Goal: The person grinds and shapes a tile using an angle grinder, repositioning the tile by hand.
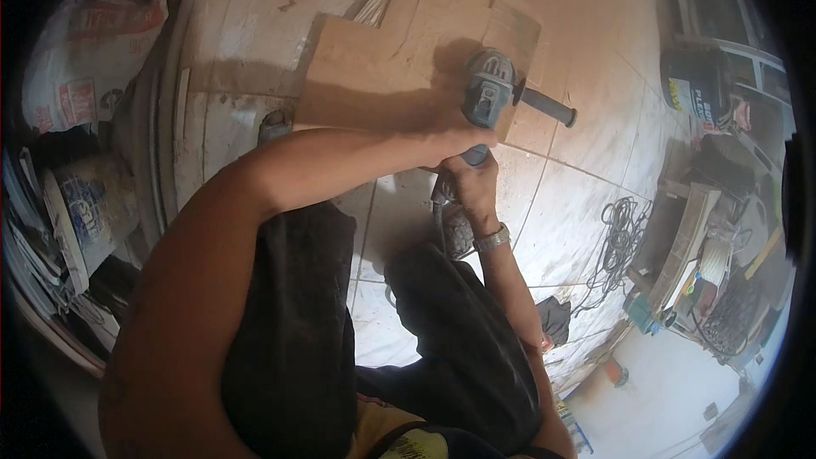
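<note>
An angle grinder point(489, 89), dark with a grey gear head, is held out over a brown flat sheet point(365, 76) on the floor. My left hand point(455, 143) grips its body from the left. My right hand point(474, 180), a metal watch on the wrist, is closed round the rear end of the grinder. The black side handle point(548, 107) sticks out to the right with no hand on it. From below the grip a dark cable point(439, 212) runs down beside my knee. The grinder's disc is hidden under its head.
Printed sacks point(93, 59) and a stained bucket point(93, 200) stand along the left. A tangled cord point(620, 234) lies on the tiled floor point(544, 212) at right, near a wooden tray point(684, 246) of odds and ends. Dusty haze hangs at the top right.
</note>
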`<state>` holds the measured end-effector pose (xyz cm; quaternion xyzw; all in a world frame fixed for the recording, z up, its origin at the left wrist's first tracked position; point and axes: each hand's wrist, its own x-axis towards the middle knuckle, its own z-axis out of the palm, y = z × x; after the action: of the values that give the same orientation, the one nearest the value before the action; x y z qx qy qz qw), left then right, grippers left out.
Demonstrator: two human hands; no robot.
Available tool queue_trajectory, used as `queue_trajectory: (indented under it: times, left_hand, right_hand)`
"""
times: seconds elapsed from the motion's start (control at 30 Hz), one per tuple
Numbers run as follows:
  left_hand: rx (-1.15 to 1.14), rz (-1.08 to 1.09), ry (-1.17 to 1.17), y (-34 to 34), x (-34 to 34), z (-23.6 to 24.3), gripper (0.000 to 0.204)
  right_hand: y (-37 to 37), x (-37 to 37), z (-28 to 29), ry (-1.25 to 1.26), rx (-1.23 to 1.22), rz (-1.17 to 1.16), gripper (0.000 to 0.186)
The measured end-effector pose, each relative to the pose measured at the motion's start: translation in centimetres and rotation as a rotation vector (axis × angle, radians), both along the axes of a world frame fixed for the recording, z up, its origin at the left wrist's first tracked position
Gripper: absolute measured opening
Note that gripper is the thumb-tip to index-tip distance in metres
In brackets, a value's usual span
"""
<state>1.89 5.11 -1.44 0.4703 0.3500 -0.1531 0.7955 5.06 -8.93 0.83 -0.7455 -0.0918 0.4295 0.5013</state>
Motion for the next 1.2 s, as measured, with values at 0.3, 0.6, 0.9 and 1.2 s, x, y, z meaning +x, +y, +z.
queue_trajectory:
  times: [0.3,0.6,0.9,1.2]
  left_hand:
    - [-0.071,0.071,-0.049,0.3,-1.8,-0.5,0.039]
    - [0.060,0.087,0.013,0.7,-2.7,0.6,0.042]
    - [-0.014,-0.003,-0.042,1.2,-0.8,3.8,0.037]
    - [-0.089,0.165,-0.101,0.7,-2.6,0.1,0.036]
  right_hand:
    - [0.2,-1.1,-0.7,-0.082,0.010,0.059,0.025]
    - [0.7,-1.3,-1.0,-0.144,-0.010,0.134,0.030]
    - [0.2,-0.4,-0.8,-0.042,0.058,-0.015,0.033]
    - [1.1,-1.3,-1.8,-0.049,0.070,0.113,0.027]
